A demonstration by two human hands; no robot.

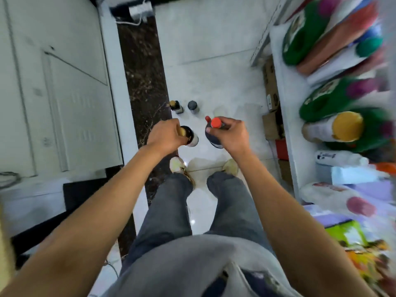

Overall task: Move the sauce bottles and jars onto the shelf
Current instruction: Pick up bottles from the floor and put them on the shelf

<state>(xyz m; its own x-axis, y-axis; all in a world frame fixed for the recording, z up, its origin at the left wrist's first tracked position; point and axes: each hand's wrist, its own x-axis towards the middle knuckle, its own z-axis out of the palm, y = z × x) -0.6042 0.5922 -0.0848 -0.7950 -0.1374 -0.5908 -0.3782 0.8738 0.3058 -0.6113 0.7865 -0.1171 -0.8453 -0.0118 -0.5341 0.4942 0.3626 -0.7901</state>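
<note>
My left hand [166,136] grips a dark sauce bottle with a gold cap [190,137] by its neck, above the white floor. My right hand [230,136] holds a dark bottle with a red cap [214,133] by the neck; a second red cap [207,118] shows just behind it. Two more bottles stand on the floor further ahead: one with a gold cap [176,106] and one with a grey cap [192,106]. The white shelf [289,116] runs along the right side.
The shelf holds green and orange bags [321,39], a yellow-lidded jar [342,129] and other packets. Cardboard boxes [271,86] sit under it. A dark marble strip [143,78] and a white door [64,82] lie to the left. My feet [205,168] stand below the bottles.
</note>
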